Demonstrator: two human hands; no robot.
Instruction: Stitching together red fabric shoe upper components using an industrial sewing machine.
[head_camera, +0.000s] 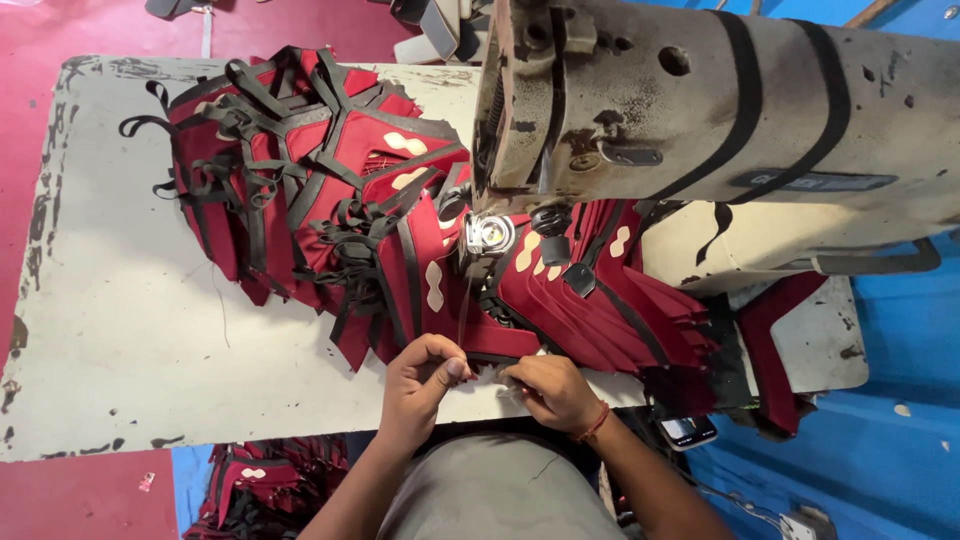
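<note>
My left hand (425, 375) and my right hand (550, 390) meet at the near edge of the sewing table, pinching a dark red fabric piece with black strap trim (495, 340) just in front of the needle area (488, 236) of a worn cream sewing machine (700, 110). Both hands' fingers are closed on the fabric's edge. A red thread band circles my right wrist. A large heap of similar red pieces with black straps (300, 190) lies to the left of the machine, and more overlapping red pieces (610, 310) fan out under its arm.
The scuffed white table (120, 330) stretches left of the heap. A phone (686, 431) lies by the table's near edge. More red pieces (250, 480) sit on the floor below. Blue flooring (900, 330) is at right, red flooring at far left.
</note>
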